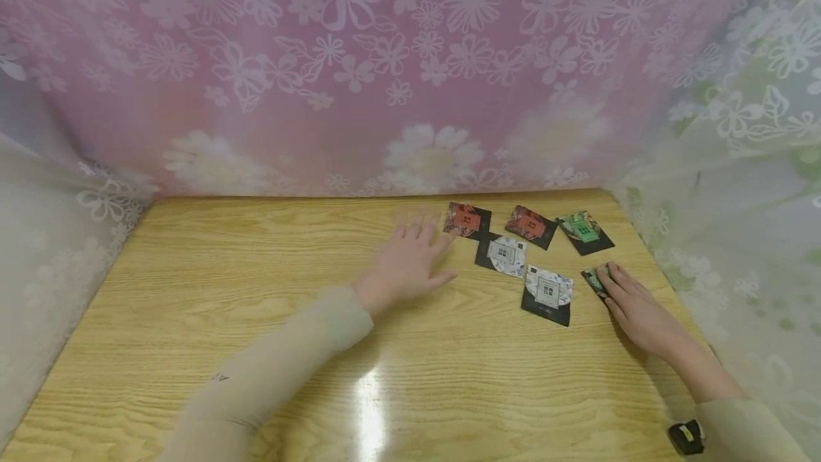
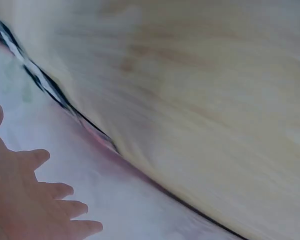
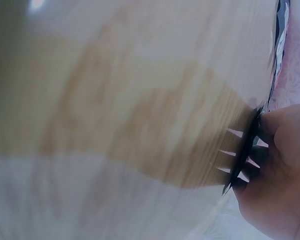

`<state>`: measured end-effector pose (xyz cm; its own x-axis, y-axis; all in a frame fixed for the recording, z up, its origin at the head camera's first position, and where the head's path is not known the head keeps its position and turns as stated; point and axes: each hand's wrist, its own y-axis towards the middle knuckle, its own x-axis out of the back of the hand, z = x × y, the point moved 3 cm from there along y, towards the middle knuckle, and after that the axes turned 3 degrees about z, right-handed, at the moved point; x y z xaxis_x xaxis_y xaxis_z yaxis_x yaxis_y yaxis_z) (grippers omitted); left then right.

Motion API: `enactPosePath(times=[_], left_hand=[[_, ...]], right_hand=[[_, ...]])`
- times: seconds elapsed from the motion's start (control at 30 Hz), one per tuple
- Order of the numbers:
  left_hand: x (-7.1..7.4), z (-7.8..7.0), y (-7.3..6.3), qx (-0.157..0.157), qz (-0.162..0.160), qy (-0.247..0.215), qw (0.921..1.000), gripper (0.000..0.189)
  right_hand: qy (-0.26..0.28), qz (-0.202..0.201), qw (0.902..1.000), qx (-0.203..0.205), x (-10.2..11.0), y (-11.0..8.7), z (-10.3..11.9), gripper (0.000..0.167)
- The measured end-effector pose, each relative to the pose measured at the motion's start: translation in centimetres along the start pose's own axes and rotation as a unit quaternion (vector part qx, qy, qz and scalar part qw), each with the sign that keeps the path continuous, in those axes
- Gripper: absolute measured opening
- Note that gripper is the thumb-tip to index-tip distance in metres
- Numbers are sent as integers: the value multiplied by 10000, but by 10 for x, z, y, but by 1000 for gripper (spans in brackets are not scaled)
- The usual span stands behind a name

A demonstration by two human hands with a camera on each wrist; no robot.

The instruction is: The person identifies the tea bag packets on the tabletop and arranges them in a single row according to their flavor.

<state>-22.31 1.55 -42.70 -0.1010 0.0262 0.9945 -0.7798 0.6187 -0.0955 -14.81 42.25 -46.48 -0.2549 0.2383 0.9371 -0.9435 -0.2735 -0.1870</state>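
My left hand [image 1: 405, 262] is spread with straight fingers over the table, just left of a red-and-black sachet [image 1: 467, 220]. Its thumb and index finger point toward the sachets; whether the index fingertip touches the red one I cannot tell. In the left wrist view the fingers [image 2: 65, 190] are splayed and hold nothing. My right hand [image 1: 641, 312] rests its extended fingers on a green-and-black sachet [image 1: 596, 279], covering much of it. The right wrist view shows that sachet [image 3: 246, 150] nearly edge-on, as a dark strip under the fingertips.
Beyond my right hand lie another green sachet [image 1: 584, 232] and a second red one [image 1: 531, 226]. Two white-and-black sachets, one upper [image 1: 504, 255] and one lower [image 1: 547, 294], lie between the hands. Flowered curtains [image 1: 321, 91] border the wooden table [image 1: 192, 291].
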Motion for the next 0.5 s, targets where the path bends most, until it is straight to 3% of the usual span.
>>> enactPosePath(times=[0.33,0.5], left_hand=[[-3,-78,44,-722,-56,491,9962,73],[-11,-112,61,-943,126,716,9929,69]], right_hand=[[-187,-33,9998,45,2,2,-1,57],[-180,-47,9998,37,1,1,0,57]])
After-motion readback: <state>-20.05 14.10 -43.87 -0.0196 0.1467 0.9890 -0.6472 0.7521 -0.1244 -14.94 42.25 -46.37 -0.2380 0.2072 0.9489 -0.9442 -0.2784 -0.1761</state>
